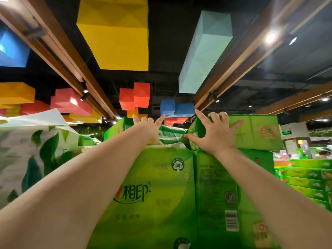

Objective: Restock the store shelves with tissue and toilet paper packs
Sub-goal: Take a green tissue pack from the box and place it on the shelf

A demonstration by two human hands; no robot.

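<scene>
The upper green tissue pack (251, 132) is pinched at its near-left corner by the right hand (213, 133); the left hand (150, 130) is spread wide just beside it.

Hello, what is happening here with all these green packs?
A person is stocking green tissue packs high up, near the ceiling. Both arms reach over a large green pack in front. The left hand rests at its top edge with fingers spread. The right hand pinches the crumpled plastic end of an upper green pack that lies on the stack. A white leaf-printed pack sits to the left.
</scene>
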